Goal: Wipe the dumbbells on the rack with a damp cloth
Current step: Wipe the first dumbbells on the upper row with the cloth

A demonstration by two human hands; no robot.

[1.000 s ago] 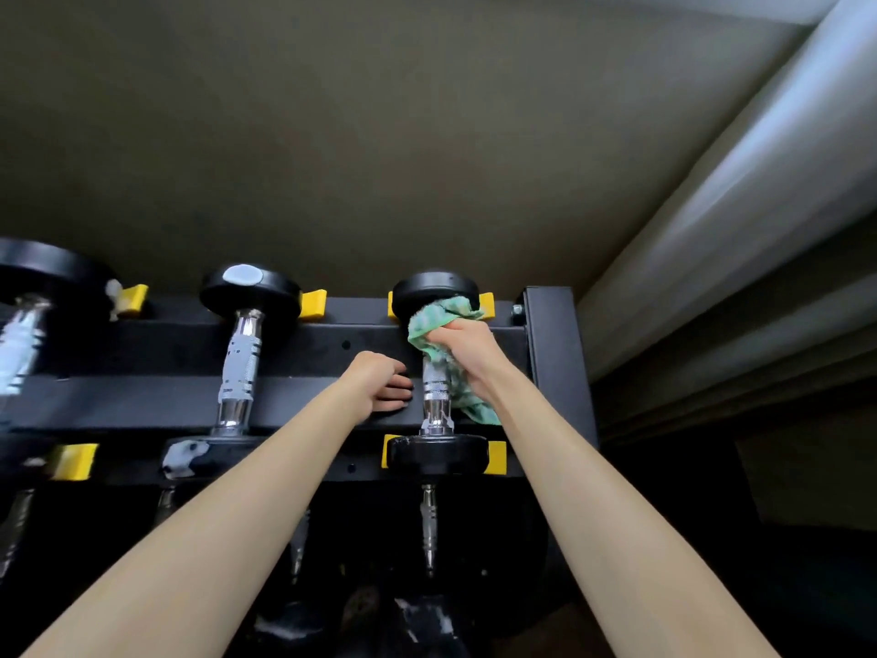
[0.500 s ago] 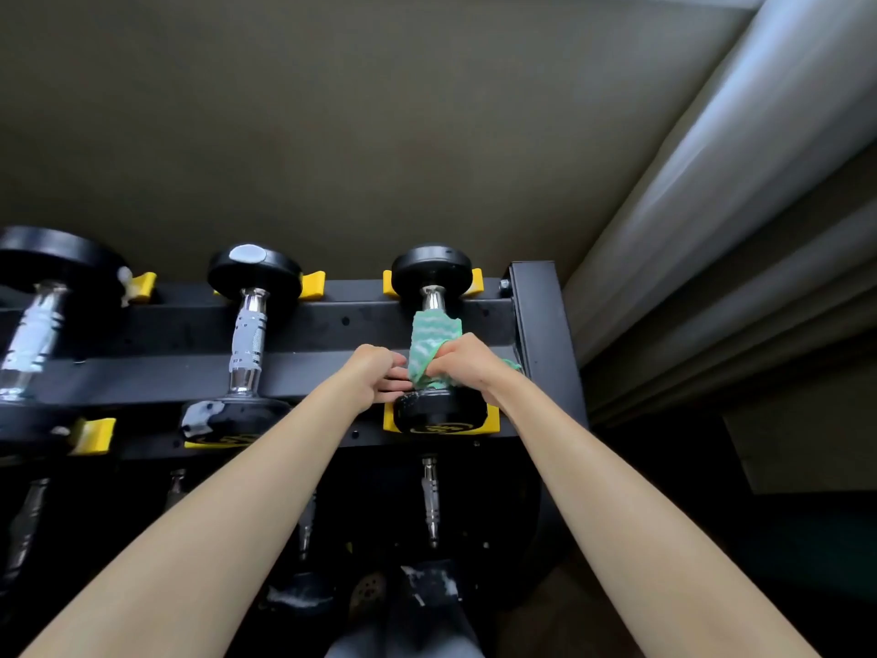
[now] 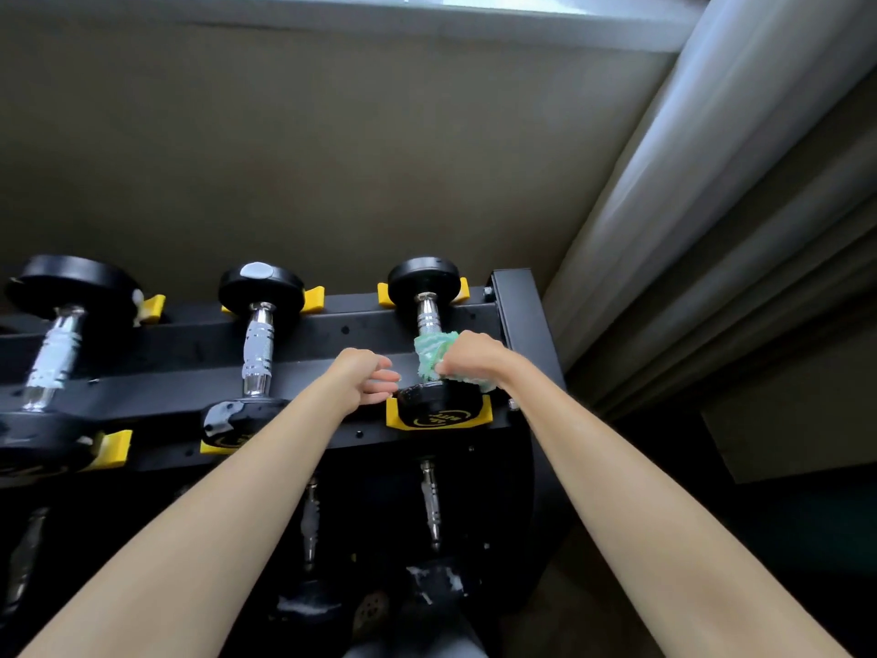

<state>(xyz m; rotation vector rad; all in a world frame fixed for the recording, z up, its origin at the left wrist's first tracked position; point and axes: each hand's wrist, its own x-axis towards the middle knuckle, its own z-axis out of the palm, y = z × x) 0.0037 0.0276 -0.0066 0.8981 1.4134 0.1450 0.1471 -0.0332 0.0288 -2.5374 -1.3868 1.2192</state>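
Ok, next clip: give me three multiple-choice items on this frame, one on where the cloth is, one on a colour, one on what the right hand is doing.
1. Where is the green cloth?
A. Draped over the middle dumbbell
B. Wrapped round the handle of the rightmost dumbbell on the top shelf
C. Lying on the floor

2. What colour are the cradles under the dumbbell heads?
A. Red
B. Yellow
C. White

3. What is the right hand doing?
A. Gripping the cloth
B. Hanging free
C. Pressing flat on the wall

Answers: 1 B, the cloth sits on that handle, just above the near head. 2 B, yellow plastic shows beside each head. 3 A, its fingers curl round the cloth on the handle.
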